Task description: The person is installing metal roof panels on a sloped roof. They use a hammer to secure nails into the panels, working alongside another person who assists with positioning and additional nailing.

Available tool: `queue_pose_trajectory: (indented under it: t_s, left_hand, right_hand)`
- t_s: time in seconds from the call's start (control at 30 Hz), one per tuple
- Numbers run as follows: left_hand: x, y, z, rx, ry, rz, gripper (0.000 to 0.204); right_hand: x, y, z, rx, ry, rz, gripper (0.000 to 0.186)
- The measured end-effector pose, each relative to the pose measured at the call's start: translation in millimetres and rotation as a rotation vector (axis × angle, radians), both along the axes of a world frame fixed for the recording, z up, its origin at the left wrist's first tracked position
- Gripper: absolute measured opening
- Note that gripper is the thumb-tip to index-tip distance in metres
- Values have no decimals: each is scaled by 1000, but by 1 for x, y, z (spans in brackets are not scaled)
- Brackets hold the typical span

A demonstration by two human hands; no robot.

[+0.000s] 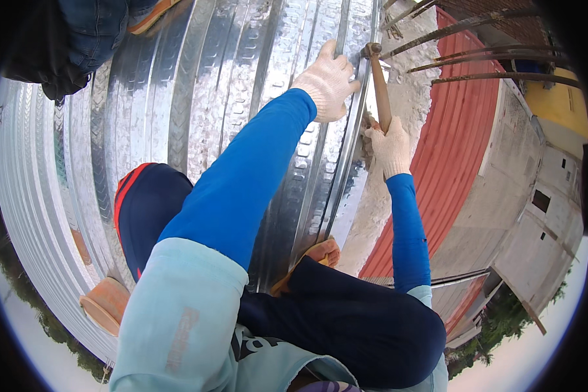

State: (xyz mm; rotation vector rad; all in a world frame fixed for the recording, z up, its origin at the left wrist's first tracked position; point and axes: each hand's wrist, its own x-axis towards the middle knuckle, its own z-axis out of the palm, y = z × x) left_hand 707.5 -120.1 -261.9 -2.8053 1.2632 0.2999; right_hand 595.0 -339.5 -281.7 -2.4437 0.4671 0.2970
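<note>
My right hand [392, 149], in a white knit glove, is closed round the wooden handle of a hammer [381, 88]. The hammer's head is at the edge of the ribbed metal decking [242, 85], beside a raised seam; I cannot tell whether it touches. My left hand [327, 82], gloved the same way, lies on the decking left of the hammer, fingers apart and holding nothing I can see. Both forearms wear blue sleeves. A strip of rough concrete [408, 55] runs along the decking's right edge, under my right hand.
Rusty steel bars [464, 62] jut in from the upper right. Past the concrete lies a red corrugated roof [460, 111], lower down. Another person's leg in jeans [95, 32] is at the upper left. An orange-brown bucket-like container [106, 304] stands near my left knee.
</note>
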Motion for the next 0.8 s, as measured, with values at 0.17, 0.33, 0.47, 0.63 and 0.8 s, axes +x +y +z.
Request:
queue_pose_trajectory:
  t_s: [0.17,0.33,0.47,0.63,0.8]
  left_hand:
    - [0,1,7,31,27,0,55]
    - [-4,5,2,42,-1,-3,52]
    - [-3,-2,3,4,15,-9,50]
    - [1,-4,7,-59,9,-18,49]
    - [-4,7,-4,-94,-27,-11,48]
  right_hand:
    - [-10,19,11,160,-37,-90,29]
    - [-17,25,24,239,-213,-90,35]
    - [-12,-2,-12,132,44,-65,35]
    - [-44,14,19,216,38,-224,36]
    - [-121,31,20,463,52,-469,31]
